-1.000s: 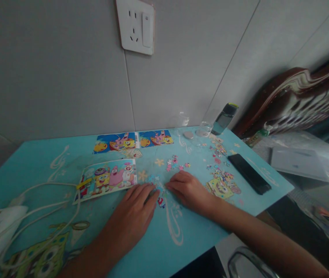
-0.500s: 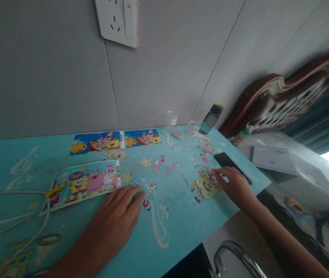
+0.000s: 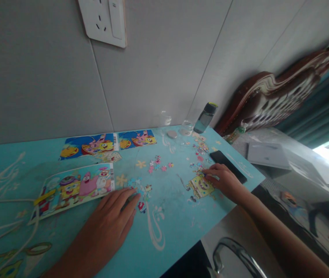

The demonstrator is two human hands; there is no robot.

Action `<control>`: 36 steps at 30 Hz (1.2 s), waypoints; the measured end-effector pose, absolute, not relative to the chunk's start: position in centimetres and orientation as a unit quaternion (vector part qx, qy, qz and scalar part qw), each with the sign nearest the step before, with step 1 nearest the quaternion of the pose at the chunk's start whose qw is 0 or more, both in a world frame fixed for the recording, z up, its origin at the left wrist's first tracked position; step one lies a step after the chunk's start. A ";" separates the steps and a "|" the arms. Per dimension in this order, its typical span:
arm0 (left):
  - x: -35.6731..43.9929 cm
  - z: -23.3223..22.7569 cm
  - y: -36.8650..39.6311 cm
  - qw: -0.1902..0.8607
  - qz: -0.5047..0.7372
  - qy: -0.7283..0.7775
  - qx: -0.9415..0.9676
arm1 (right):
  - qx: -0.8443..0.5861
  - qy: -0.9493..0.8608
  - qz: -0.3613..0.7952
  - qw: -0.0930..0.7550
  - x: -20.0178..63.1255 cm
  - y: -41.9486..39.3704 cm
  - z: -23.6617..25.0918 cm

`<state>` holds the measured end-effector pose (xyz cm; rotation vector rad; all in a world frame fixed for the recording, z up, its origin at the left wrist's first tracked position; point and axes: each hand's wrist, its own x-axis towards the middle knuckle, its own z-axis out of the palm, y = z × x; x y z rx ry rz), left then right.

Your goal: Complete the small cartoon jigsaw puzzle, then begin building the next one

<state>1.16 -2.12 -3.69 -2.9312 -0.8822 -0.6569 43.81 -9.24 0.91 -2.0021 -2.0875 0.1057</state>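
Observation:
My left hand (image 3: 113, 216) rests palm down on the blue table cover, fingers stretched out. Its fingertips touch or lie just beside a small cluster of light blue and white jigsaw pieces (image 3: 147, 188); a red and dark piece (image 3: 141, 207) is close by. At the right, my right hand (image 3: 224, 180) is bent low over the table, thumb and fingers pinched together at a small jigsaw piece (image 3: 205, 174), mostly hidden by the fingertips. Under and beside it is a yellow cartoon sponge figure (image 3: 201, 187). Loose jigsaw pieces (image 3: 200, 146) spread beyond that hand.
Pink jigsaw pieces (image 3: 157, 162) lie mid-table. A cartoon picture sheet (image 3: 80, 185) and two blue picture cards (image 3: 89, 146) lie left. A black phone (image 3: 228, 166), a dark-capped bottle (image 3: 206, 117), clear jars (image 3: 186, 128) and a white cable (image 3: 6, 201) are around.
My right hand has shifted slightly at the pieces, its fingers drawn closer together over the edge of the sponge figure. My left hand stays in place. The whole view has moved a little.

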 end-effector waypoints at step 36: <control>1.1 -4.0 -1.9 0.039 -0.207 -0.280 -0.937 | -0.563 -0.794 0.082 0.216 28.6 -5.4 0.8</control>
